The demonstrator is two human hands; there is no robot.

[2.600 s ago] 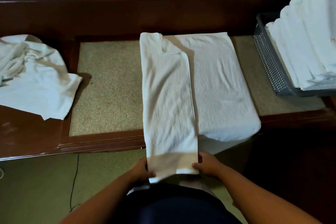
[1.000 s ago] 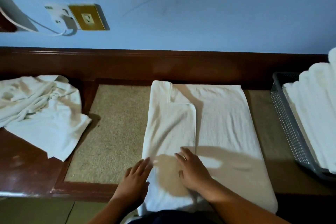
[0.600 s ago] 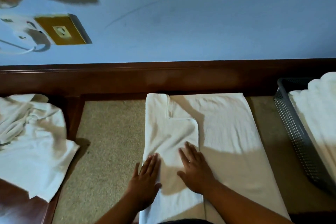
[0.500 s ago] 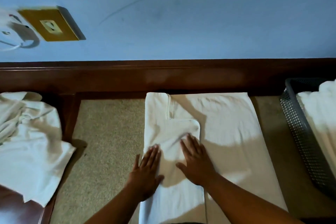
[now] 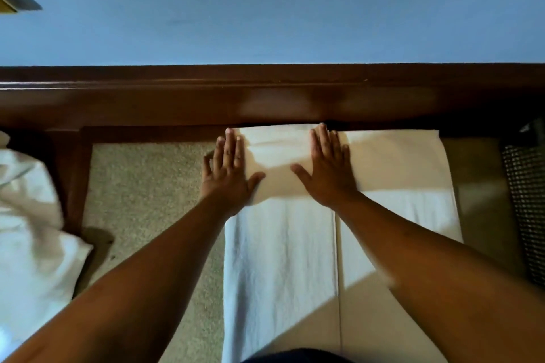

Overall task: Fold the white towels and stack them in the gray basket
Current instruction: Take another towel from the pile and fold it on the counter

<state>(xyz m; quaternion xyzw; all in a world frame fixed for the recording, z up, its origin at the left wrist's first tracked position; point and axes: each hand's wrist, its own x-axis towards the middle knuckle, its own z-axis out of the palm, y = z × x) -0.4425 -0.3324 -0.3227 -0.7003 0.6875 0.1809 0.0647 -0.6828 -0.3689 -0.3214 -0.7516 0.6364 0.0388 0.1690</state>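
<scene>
Towel (image 5: 280, 259) lies on the beige pad (image 5: 141, 200), its folded strip running lengthwise from my body straight out to the wooden rail (image 5: 265, 97). I have both palms pressed flat on its far end, fingers straight and gripping nothing: left hand (image 5: 228, 174) on the strip's left edge, right hand (image 5: 328, 171) on its right. The gray basket (image 5: 525, 200) sits well off to the right, nearer my right hand.

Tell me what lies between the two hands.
Only the folded white towel: a bare strip of it spans the gap between left hand and right hand, shown in the head view.
</scene>
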